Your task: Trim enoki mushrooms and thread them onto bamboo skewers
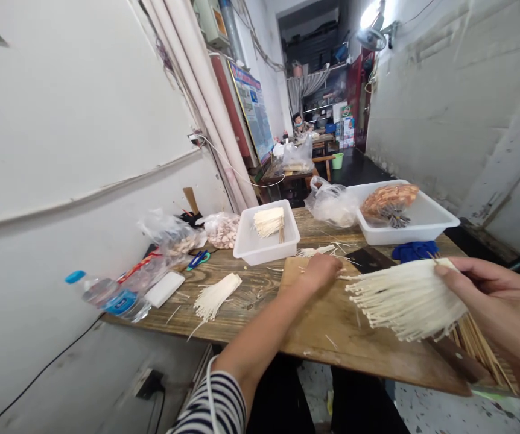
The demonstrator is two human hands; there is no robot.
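The principal item is a flat fan of long, thin, cream-white enoki mushrooms [405, 298], held above the right part of a pale brown wooden cutting board [323, 331], which lies on the near side of a brown wood-grain worktop [251, 304].

Right hand [490, 295]: closed in a pinch, thumb on the near face, fingers behind, gripping the fan at its right, bunched end. The tip of a thin wooden skewer [432, 256] projects at the far edge of that end. Left hand [323, 271]: palm down over the far edge of the board, fingers directed right and partly curled; the fingertips are blurred, and whether they have hold of anything cannot be told. Loose cream-white mushroom strands [317, 251] lie just beyond it.

Handling assessment: the fan is judged very light, soft and limp, with the capped ends free to droop and spread. Individual stems would probably snap or tear under a hard pinch, and any dampness would make them slippery. The bunched end beside the skewer appears the soundest place of hold; light, flat finger pressure is advised, and the loose caps should not bear the load.

Adjacent items: a bundle of thin tan wooden skewers [477, 346] lies near and right, beside a brown wooden knife handle [456, 357]. A separate small cream-white mushroom bunch [217, 296] lies left of the board.
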